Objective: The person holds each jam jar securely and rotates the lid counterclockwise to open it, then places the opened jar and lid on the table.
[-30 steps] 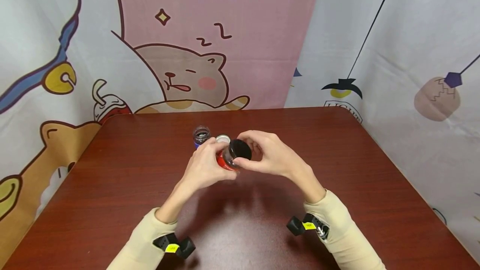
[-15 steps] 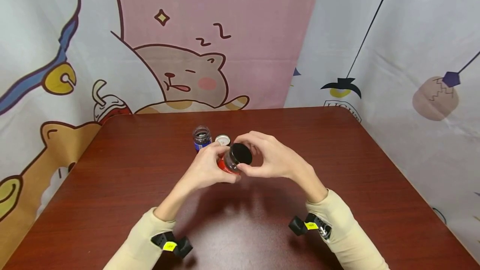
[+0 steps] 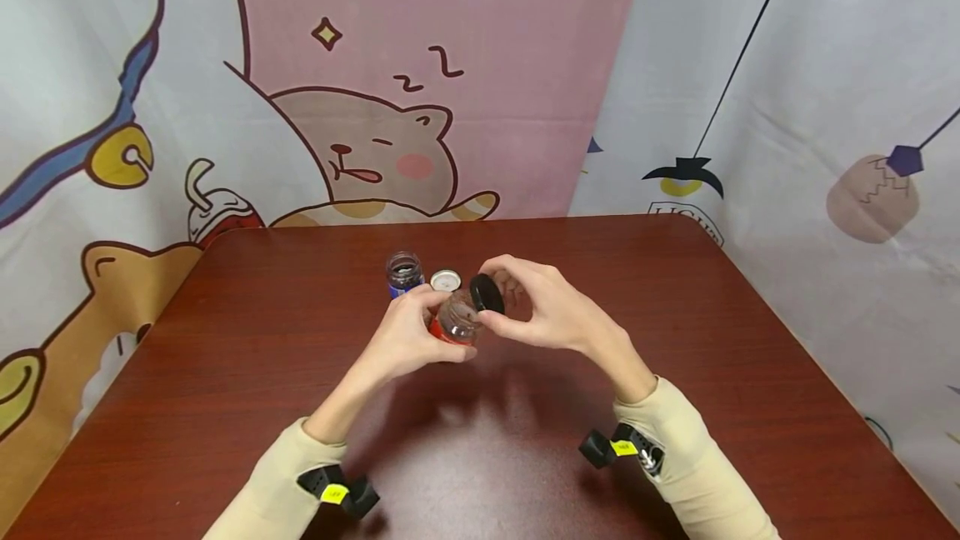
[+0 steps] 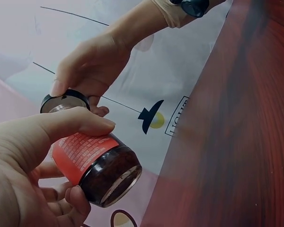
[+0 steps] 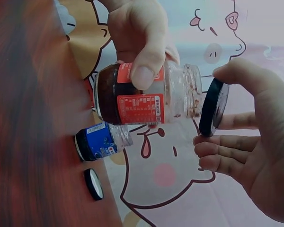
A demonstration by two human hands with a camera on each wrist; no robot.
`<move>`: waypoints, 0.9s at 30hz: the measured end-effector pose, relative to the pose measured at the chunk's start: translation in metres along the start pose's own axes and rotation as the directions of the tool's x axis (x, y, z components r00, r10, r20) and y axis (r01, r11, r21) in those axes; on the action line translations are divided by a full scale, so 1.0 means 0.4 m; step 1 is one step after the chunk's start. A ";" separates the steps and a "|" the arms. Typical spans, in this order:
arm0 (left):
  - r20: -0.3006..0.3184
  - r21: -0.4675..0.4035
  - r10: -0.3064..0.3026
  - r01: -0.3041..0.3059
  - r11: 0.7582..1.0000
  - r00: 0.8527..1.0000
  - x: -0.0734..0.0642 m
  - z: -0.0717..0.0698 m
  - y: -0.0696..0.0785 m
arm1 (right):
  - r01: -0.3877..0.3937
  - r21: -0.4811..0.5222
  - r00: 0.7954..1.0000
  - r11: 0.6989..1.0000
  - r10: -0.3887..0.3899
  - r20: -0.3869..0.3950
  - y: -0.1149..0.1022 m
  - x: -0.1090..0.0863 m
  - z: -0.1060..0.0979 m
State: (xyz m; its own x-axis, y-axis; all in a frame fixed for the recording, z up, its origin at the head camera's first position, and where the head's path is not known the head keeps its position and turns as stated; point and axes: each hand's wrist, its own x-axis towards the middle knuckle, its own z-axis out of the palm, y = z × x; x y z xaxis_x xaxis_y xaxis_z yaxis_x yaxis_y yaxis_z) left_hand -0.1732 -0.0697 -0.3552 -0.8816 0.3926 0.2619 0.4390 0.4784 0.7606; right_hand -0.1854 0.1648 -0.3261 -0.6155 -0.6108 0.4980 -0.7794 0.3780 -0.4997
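My left hand (image 3: 408,332) grips a glass jar (image 5: 173,92) with a red label, its lower part filled with something dark. In the head view the jar's open mouth faces up and to the right. My right hand (image 3: 543,307) pinches a black lid (image 5: 213,108) at its edge between thumb and fingers. The right wrist view shows a narrow gap between this lid and the threaded rim. From the left wrist view, my left thumb lies across the red label (image 4: 80,153), and the lid (image 4: 49,101) is tilted at the mouth.
Behind the left hand, a second jar (image 3: 403,273) with a blue label stands uncovered on the brown table (image 3: 262,357). Beside it a loose lid (image 3: 446,280) lies with its white inside up. A printed cloth (image 3: 525,107) hangs behind the table.
The black lid has come off the red-labelled jar, tipping and shifting right with my right hand. The jar's mouth now shows. My left hand keeps its grip.
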 end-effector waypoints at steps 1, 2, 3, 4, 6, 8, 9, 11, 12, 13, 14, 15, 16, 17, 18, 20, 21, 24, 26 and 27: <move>-0.008 -0.003 -0.004 0.004 1.000 1.000 -0.001 -0.001 -0.002 | -0.006 -0.001 1.000 1.000 0.006 -0.004 0.002 0.000 0.000; -0.014 -0.010 -0.007 0.007 1.000 1.000 -0.002 -0.002 -0.004 | -0.010 0.001 1.000 1.000 0.010 -0.009 0.004 -0.001 0.000; -0.021 -0.016 -0.007 0.007 1.000 1.000 -0.002 -0.004 -0.006 | -0.013 0.002 1.000 1.000 0.013 -0.014 0.006 -0.002 0.000; -0.028 -0.020 -0.012 0.011 1.000 1.000 -0.003 -0.005 -0.009 | -0.017 0.004 1.000 1.000 0.017 -0.019 0.009 -0.002 0.001; -0.041 -0.022 -0.019 0.018 1.000 0.999 -0.004 -0.007 -0.014 | -0.017 -0.003 0.999 1.000 0.017 -0.034 0.014 -0.004 0.002; -0.054 -0.025 -0.027 0.025 0.999 0.998 -0.004 -0.008 -0.019 | -0.012 -0.015 0.999 1.000 0.011 -0.050 0.020 -0.005 0.003; -0.061 -0.025 -0.031 0.029 0.999 0.998 -0.005 -0.009 -0.021 | -0.009 -0.026 0.998 1.000 0.007 -0.059 0.023 -0.005 0.004; -0.073 -0.024 -0.045 0.044 0.999 0.996 -0.005 -0.011 -0.024 | -0.001 -0.044 0.997 0.999 -0.002 -0.075 0.028 -0.005 0.004; -0.080 -0.025 -0.054 0.052 0.998 0.995 -0.005 -0.012 -0.026 | 0.000 -0.048 0.997 0.999 -0.004 -0.082 0.030 -0.005 0.005; -0.087 -0.028 -0.062 0.060 0.998 0.994 -0.005 -0.012 -0.026 | 0.000 -0.049 0.996 0.999 -0.004 -0.087 0.033 -0.005 0.005; -0.094 -0.032 -0.069 0.067 0.997 0.993 -0.004 -0.013 -0.028 | -0.002 -0.048 0.996 0.999 -0.003 -0.091 0.035 -0.006 0.005; -0.101 -0.035 -0.079 0.076 0.996 0.992 -0.004 -0.013 -0.029 | -0.005 -0.045 0.995 0.999 0.001 -0.095 0.037 -0.007 0.005; -0.109 -0.038 -0.090 0.087 0.996 0.990 -0.004 -0.014 -0.031 | -0.011 -0.039 0.995 0.999 0.007 -0.099 0.039 -0.008 0.006; -0.116 -0.042 -0.098 0.093 0.995 0.988 -0.003 -0.014 -0.033 | -0.016 -0.030 0.995 0.999 0.013 -0.101 0.042 -0.008 0.006; -0.123 -0.044 -0.104 0.100 0.994 0.987 -0.003 -0.014 -0.035 | -0.023 -0.021 0.994 1.000 0.020 -0.104 0.044 -0.009 0.006; -0.133 -0.050 -0.116 0.111 0.993 0.984 -0.002 -0.013 -0.040 | -0.035 -0.004 0.993 0.999 0.035 -0.108 0.052 -0.010 0.008; -0.137 -0.050 -0.122 0.116 0.992 0.983 -0.002 -0.013 -0.042 | -0.043 0.005 0.993 0.999 0.043 -0.109 0.057 -0.011 0.010; -0.150 -0.049 -0.128 0.122 0.991 0.980 0.000 -0.009 -0.050 | -0.072 0.022 0.992 0.997 0.074 -0.104 0.071 -0.015 0.014; -0.160 -0.050 -0.131 0.125 0.991 0.978 0.001 -0.005 -0.055 | -0.095 0.027 0.990 0.995 0.098 -0.099 0.081 -0.017 0.019; -0.166 -0.047 -0.131 0.125 0.991 0.977 0.003 -0.003 -0.059 | -0.106 0.031 0.989 0.994 0.109 -0.097 0.086 -0.019 0.021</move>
State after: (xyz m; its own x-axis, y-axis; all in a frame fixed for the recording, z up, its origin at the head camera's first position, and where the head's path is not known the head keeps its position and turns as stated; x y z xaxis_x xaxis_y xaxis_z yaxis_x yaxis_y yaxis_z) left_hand -0.1849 -0.0814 -0.3722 -0.9480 0.1907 0.2549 0.3168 0.4865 0.8142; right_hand -0.2065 0.1766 -0.3529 -0.7051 -0.4958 0.5069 -0.7056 0.4194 -0.5712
